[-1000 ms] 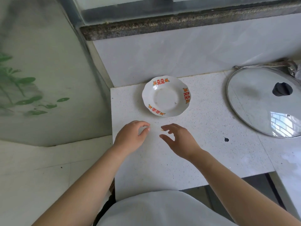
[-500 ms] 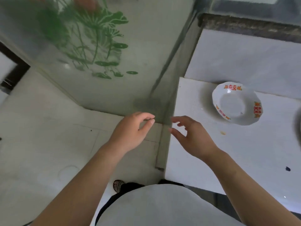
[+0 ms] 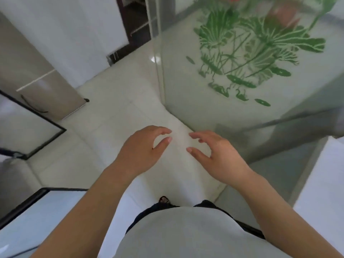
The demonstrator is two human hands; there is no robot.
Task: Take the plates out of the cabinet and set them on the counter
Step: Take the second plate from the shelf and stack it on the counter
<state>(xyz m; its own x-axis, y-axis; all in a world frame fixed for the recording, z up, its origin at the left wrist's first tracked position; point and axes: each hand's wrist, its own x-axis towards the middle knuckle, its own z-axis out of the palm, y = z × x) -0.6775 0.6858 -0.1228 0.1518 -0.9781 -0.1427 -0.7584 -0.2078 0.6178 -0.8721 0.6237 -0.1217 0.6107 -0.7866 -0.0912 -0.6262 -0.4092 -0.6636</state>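
Turn away from counter (image 3: 323, 183), now at 3 o'clock: left hand (image 3: 141, 151) and right hand (image 3: 217, 157), empty and loosely curled, likely seek another plate.

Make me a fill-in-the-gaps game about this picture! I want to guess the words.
1. The plants printed on the glass panel are coloured ___.
2. The left hand and the right hand are holding ___.
3. The floor below the hands is covered in pale ___.

Missing words: green; nothing; tiles.
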